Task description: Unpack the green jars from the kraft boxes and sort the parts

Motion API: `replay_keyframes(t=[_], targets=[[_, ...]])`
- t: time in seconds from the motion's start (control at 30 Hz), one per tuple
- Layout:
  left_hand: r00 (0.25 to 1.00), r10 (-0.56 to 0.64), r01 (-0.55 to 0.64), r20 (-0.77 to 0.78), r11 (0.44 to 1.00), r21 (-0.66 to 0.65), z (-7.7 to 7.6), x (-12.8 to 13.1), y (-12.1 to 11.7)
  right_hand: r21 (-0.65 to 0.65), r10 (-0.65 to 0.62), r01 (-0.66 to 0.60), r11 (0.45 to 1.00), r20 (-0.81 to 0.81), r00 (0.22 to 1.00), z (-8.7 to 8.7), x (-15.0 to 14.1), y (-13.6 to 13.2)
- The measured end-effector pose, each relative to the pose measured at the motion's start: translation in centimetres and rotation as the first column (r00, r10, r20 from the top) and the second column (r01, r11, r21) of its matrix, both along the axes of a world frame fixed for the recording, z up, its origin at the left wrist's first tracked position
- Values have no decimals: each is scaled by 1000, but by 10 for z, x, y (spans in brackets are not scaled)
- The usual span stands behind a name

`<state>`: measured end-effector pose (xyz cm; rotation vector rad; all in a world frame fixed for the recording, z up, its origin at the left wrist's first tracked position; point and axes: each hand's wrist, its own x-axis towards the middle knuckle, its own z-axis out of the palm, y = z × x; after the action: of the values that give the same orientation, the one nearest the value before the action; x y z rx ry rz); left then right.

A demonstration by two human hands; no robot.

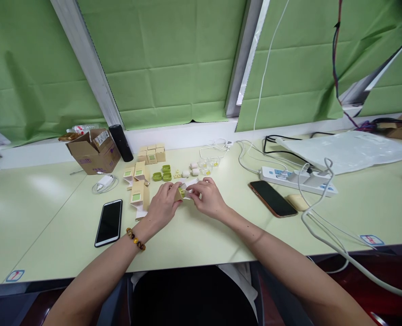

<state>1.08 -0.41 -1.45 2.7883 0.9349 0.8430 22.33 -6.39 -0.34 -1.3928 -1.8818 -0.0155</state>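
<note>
My left hand (163, 203) is closed around a small kraft cardboard box (178, 196), whose white inner flaps face right. At the box's open end, my right hand (207, 197) pinches at a flap or at the greenish piece showing inside; which of the two I cannot tell. Just beyond my hands lie several green square cups (162, 173), small pale yellow pieces (176, 174), whitish-pink round pieces (194, 169) and clear cups with yellow spots (208, 166). Left of my left hand stand opened kraft boxes (139, 194) with their flaps out.
Closed small boxes (152, 154) stand at the back, beside a black cylinder (121, 143) and a larger carton (94, 151). A phone (108, 223) lies left, another phone (273, 198) right, near a power strip (297, 180) with trailing cables. A charger (104, 182) sits left.
</note>
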Motion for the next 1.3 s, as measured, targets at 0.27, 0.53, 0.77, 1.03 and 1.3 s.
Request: replay_keyframes(t=[0.27,0.53,0.77,1.03,1.3], targets=[[999,-27,31,-46,996,88,-1,0,-2,-171,-72,75,982,25,997,3,-2,0],[994,-10,23,-110,992,122,-2,0,-4,-288,-94,70,955,-69,993,0,-13,6],[990,56,-33,-132,985,168,0,-1,-3,-206,-71,-14,978,-399,914,-20,-10,18],[987,141,-127,-79,979,156,3,-4,3,-275,-123,-227,934,-847,517,-18,3,26],[971,206,-214,118,975,58,10,-10,15,-269,-83,-197,943,-761,644,-8,26,28]])
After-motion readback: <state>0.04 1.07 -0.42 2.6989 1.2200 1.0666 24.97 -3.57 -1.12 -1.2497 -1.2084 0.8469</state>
